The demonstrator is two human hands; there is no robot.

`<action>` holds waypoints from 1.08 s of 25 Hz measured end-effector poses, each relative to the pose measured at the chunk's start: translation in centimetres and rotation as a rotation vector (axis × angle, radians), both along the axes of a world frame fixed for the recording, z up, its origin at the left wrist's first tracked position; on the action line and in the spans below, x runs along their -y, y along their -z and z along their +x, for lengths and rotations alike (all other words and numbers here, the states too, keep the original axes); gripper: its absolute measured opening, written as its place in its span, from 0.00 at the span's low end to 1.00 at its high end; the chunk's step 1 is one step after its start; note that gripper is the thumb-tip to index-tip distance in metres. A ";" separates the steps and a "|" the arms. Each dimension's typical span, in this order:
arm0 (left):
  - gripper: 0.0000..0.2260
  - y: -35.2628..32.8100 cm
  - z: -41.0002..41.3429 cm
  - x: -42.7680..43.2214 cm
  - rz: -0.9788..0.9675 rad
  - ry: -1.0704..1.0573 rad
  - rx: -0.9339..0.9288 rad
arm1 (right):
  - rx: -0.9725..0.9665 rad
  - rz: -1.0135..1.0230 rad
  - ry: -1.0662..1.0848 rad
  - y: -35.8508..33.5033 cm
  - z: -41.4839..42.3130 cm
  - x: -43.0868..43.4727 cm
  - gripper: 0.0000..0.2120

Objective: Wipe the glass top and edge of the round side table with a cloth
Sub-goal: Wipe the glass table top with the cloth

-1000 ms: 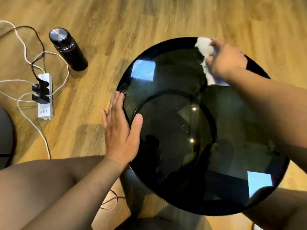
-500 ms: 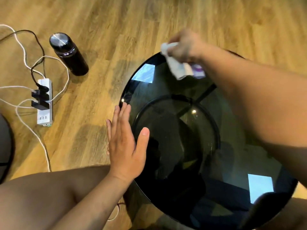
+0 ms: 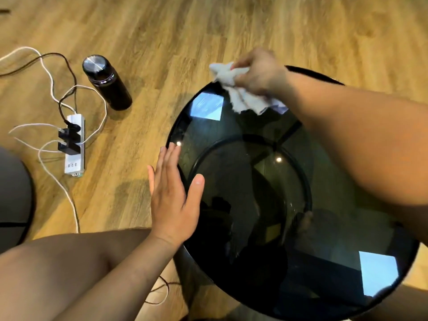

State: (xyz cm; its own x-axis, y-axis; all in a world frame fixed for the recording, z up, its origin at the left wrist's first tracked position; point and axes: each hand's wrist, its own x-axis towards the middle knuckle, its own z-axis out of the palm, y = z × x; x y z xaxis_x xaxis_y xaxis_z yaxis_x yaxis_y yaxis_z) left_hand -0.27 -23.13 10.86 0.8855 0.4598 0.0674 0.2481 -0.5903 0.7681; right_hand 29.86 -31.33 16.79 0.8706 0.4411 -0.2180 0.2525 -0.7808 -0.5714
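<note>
One view, from your head: your right hand (image 3: pixel 257 72) pinches the bunched cloth (image 3: pixel 240 93) against the far rim of the round table (image 3: pixel 324 228); you appear to be on the edge-wiping step. Your left hand (image 3: pixel 173 200) lies flat at the left rim, fingers together, thumb apart. Next, I'd say, carry the cloth along the rim. Beside it: one bottle (image 3: pixel 106 82), one power strip (image 3: pixel 74 144).

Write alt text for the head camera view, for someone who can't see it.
Seen from above, a person's right hand presses a white cloth against the far rim of a round dark glass side table, while the left hand lies flat on its left edge. On the wooden floor to the left stand a black bottle and a white power strip with cables.
</note>
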 end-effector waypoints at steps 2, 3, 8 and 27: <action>0.30 0.0 0.0 0.0 0.000 -0.002 0.001 | 0.000 0.020 0.182 -0.1 2.0 4.3 0.20; 0.30 0.0 0.0 0.0 -0.003 -0.004 0.003 | 0.017 0.013 0.282 -0.4 2.4 6.7 0.21; 0.28 0.0 0.2 0.1 -0.070 -0.027 0.041 | 0.279 -0.256 0.441 1.2 -0.2 14.3 0.21; 0.29 -0.2 -0.1 0.2 -0.111 -0.071 0.024 | 0.357 -0.504 0.327 1.8 -0.9 17.2 0.23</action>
State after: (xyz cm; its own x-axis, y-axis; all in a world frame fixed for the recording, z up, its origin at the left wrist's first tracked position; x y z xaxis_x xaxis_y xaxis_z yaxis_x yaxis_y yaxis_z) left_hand -0.34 -23.38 11.04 0.8493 0.5269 0.0331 0.2673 -0.4832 0.8337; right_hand 28.97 -48.51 14.95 0.9979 0.0640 -0.0030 0.0638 -0.9969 -0.0450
